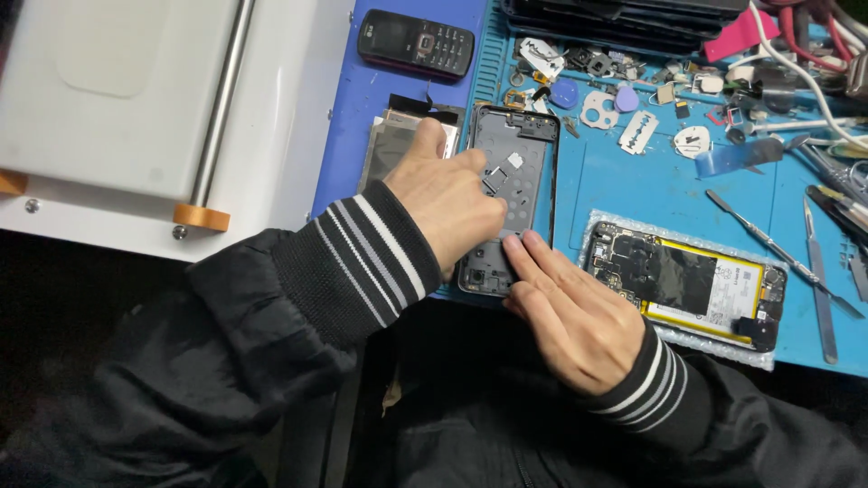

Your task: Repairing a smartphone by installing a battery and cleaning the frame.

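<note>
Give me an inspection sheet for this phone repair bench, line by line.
Surface: blue mat on a blue bench top.
Job's things: grey phone frame lying flat, inside up; opened phone with its yellow-edged battery showing, resting on bubble wrap.
Clutter: keypad phone, razor blade, picks, small parts, metal pry tools at right.
Grippers: left hand pressing on the frame's middle; right hand with fingertips on the frame's lower right edge.
Cables: white and red leads at top right.
Surroundings: white machine with a metal bar at left.
</note>
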